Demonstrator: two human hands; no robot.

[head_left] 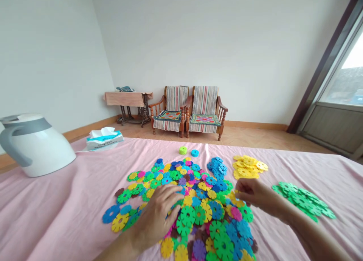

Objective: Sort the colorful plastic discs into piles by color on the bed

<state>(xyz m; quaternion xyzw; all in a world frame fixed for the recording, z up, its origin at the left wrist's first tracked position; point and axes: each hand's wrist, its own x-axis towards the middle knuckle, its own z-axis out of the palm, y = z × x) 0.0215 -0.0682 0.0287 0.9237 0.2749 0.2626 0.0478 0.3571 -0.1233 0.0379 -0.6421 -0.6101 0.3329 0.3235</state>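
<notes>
A mixed pile of notched plastic snowflake discs [188, 215] in green, blue, yellow, pink, purple and brown spreads before me. My left hand [159, 208] rests over its left side, thumb apart from the curved fingers, with no disc visibly gripped. At the pile's right edge, my right hand [252, 191] is closed in a pinch on a yellow snowflake disc [234, 196], partly hidden by the fingers. Sorted heaps lie beyond and beside it: blue discs [217, 167], yellow discs [248, 167] and green discs [304, 199].
A pink cloth [70, 212] covers the table. On the left are a white-and-grey jug [47, 149] and a tissue box [104, 140]. Small lime-green [183, 150] and blue stacks [194, 153] stand behind the pile. Two wooden armchairs [205, 106] are against the wall.
</notes>
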